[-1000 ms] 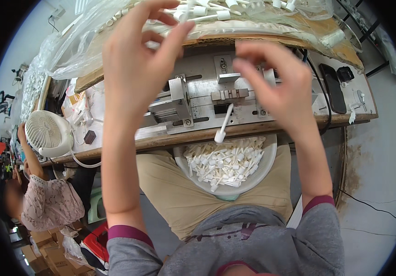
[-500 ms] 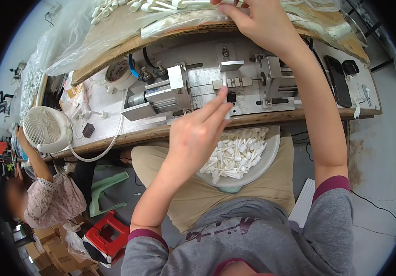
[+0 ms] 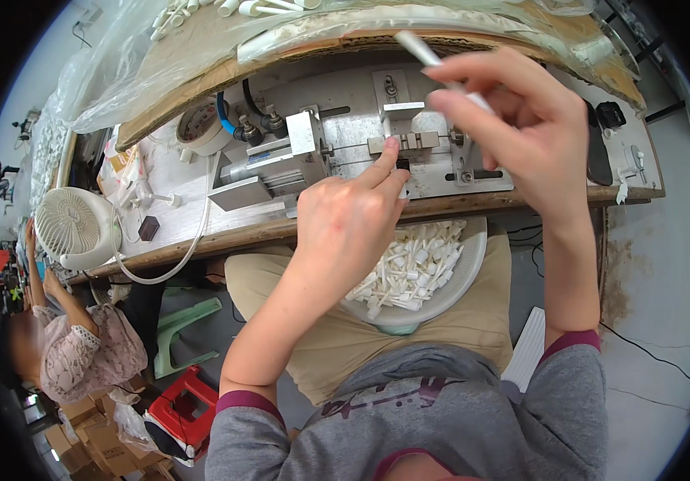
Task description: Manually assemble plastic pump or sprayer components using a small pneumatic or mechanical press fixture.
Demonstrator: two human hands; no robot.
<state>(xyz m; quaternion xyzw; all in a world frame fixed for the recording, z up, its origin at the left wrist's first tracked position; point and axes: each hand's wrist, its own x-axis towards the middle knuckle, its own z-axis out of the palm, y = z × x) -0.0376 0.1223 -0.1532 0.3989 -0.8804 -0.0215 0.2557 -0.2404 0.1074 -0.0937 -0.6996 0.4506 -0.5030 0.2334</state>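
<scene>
The right hand (image 3: 521, 132) was raised over the far right of the workbench (image 3: 201, 240), its thumb and fingers pinched narrowly on a thin white tube (image 3: 425, 50) that slanted up and to the left; the tube's lower end was hidden inside the grip. The left hand (image 3: 349, 220) lay nearer, over the bench's near edge, loosely curled, with one fingertip touching the small metal fixture (image 3: 405, 143) of the bench machine (image 3: 281, 160); whether it held anything could not be told, since the palm faced away. The hand covered the near part of the machine. Below the bench edge, on the person's lap, sat a pale bowl (image 3: 473, 268) heaped with small white parts (image 3: 413, 268), its left side hidden by the left wrist. At the far edge, clear plastic sheeting (image 3: 145, 64) blurred the cardboard beneath it, and more white tubes there were cut off by the frame. To the left stood a white fan (image 3: 68, 228) and a tape roll (image 3: 201, 128); another person (image 3: 80, 353) sat near left, partly cut off.
</scene>
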